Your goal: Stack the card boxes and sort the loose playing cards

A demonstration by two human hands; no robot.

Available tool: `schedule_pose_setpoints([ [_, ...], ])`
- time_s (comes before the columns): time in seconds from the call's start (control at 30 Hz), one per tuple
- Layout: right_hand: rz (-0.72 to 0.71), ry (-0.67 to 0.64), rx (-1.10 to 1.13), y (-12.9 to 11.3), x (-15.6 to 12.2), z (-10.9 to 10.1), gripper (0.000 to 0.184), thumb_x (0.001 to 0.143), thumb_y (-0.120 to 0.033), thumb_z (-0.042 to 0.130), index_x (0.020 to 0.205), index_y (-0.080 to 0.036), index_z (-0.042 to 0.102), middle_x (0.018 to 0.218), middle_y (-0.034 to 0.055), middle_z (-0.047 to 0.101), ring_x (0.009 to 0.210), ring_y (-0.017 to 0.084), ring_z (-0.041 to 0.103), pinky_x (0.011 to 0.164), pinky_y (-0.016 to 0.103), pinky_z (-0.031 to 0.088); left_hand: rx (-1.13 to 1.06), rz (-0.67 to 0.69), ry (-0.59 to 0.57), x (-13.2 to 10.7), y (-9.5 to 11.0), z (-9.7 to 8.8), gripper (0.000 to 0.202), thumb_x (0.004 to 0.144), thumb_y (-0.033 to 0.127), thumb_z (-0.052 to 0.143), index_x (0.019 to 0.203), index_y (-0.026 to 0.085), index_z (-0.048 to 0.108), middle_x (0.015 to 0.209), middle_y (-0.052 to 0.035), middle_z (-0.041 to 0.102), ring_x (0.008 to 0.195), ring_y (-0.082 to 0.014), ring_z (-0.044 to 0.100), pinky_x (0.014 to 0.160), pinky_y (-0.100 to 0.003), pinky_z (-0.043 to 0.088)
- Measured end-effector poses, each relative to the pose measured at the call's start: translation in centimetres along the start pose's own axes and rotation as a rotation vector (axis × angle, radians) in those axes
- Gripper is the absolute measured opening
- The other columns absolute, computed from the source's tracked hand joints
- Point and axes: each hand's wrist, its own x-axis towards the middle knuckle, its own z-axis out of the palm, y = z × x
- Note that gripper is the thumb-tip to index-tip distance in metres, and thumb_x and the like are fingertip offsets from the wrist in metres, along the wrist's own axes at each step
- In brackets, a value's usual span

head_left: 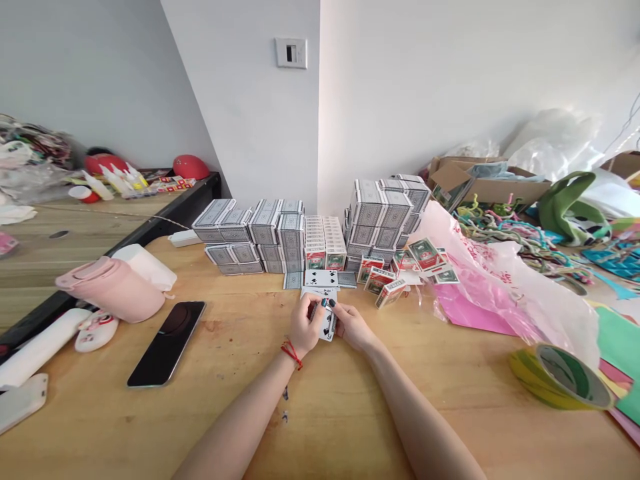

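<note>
My left hand [306, 327] is closed around playing cards [327, 328], its thumb on their faces. From the other side my right hand [353, 325] pinches the same cards at their edge. Spades show on the front card. Just beyond my fingers, more playing cards [321, 277] lie face up on the table, with face-down cards [294, 280] beside them. Behind these stand two rows of small card boxes [325, 243]. Grey patterned card blocks [230, 233] are stacked to the left, and more grey blocks [383, 213] rise on the right.
Loose card boxes [390, 293] lie right of my hands beside pink plastic wrapping [480, 280]. A roll of yellow tape [563, 377] lies at the right. To the left are a black phone [167, 343], a pink tumbler [113, 287] and a white roll [43, 347]. A wall stands behind.
</note>
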Motion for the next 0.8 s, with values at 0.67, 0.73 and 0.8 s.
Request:
schedule_pose_setpoints([
  [0.67, -0.214, -0.016, -0.284, 0.5, 0.4, -0.1, 0.04, 0.075, -0.051, 0.053, 0.09, -0.016, 0.064, 0.082, 0.005, 0.063, 0.077, 0.018, 0.057, 0.068, 0.03, 0.047, -0.071, -0.243, 0.113, 0.3, -0.4, 0.9, 0.025, 0.076, 0.038, 0.054, 0.085, 0.016, 0.061, 0.083, -0.0042, 0.065, 0.08, -0.0157, 0.06, 0.071, -0.024, 0.046],
  [0.73, -0.225, -0.032, -0.318, 0.6, 0.4, -0.2, 0.039, 0.076, -0.051, 0.052, 0.09, -0.016, 0.064, 0.082, 0.0046, 0.063, 0.077, 0.018, 0.057, 0.069, 0.03, 0.046, -0.041, -0.256, 0.109, 0.3, -0.3, 0.8, 0.024, 0.074, 0.039, 0.055, 0.077, 0.016, 0.061, 0.075, -0.0025, 0.064, 0.074, -0.0148, 0.059, 0.066, -0.023, 0.044],
  [0.8, -0.242, -0.031, -0.363, 0.6, 0.4, -0.2, 0.039, 0.077, -0.05, 0.051, 0.09, -0.017, 0.065, 0.082, 0.0043, 0.063, 0.078, 0.018, 0.056, 0.071, 0.03, 0.045, -0.023, -0.249, 0.092, 0.4, -0.3, 0.6, 0.025, 0.073, 0.039, 0.055, 0.072, 0.015, 0.06, 0.069, -0.0015, 0.062, 0.069, -0.014, 0.057, 0.062, -0.022, 0.043],
])
